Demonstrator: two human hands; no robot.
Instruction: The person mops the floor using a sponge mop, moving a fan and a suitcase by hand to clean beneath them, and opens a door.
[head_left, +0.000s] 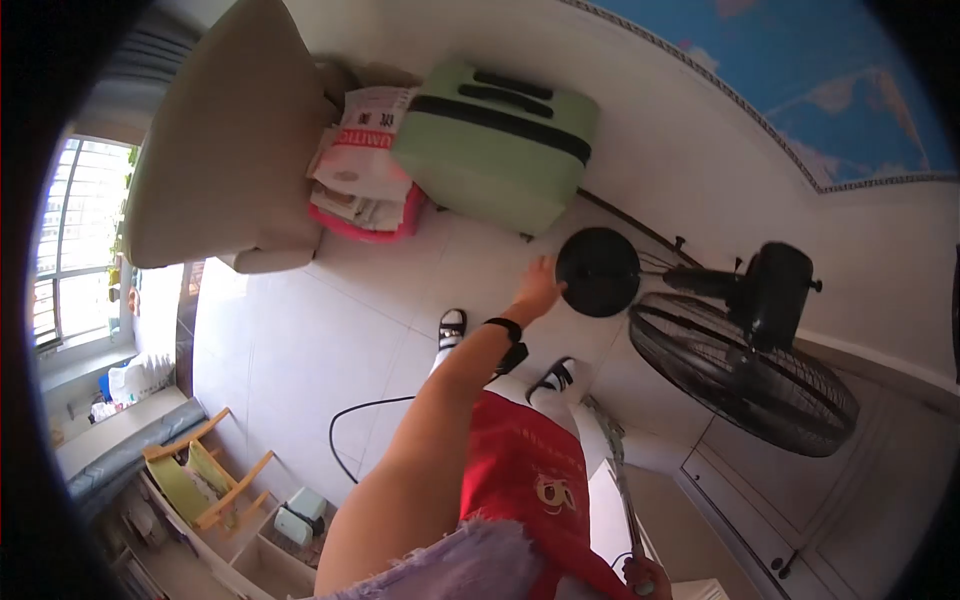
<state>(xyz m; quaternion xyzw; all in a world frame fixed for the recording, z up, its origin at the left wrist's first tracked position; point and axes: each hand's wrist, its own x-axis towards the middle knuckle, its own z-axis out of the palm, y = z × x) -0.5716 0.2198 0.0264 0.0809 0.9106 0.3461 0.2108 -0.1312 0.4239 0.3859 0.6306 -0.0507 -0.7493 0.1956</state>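
Observation:
My left hand [540, 287], with a dark band at the wrist, reaches out to the left rim of a black fan's round base [598, 272]. Its fingers look spread, and the thumb overlaps the rim; whether it presses on the base I cannot tell. The fan's caged head [745, 375] is off to the right, joined to the base by a thin post. Low in the view, my right hand [648, 577] is closed around a long slim pole [622, 480]. The pole's far end near my foot is unclear.
Beyond the fan, a green suitcase [500, 145] stands against the wall. Beside it, papers and bags fill a pink container [375, 225] next to a beige armchair [225, 140]. A black cord [345, 425] curves over the floor. A wooden-framed chair [215, 475] is at lower left.

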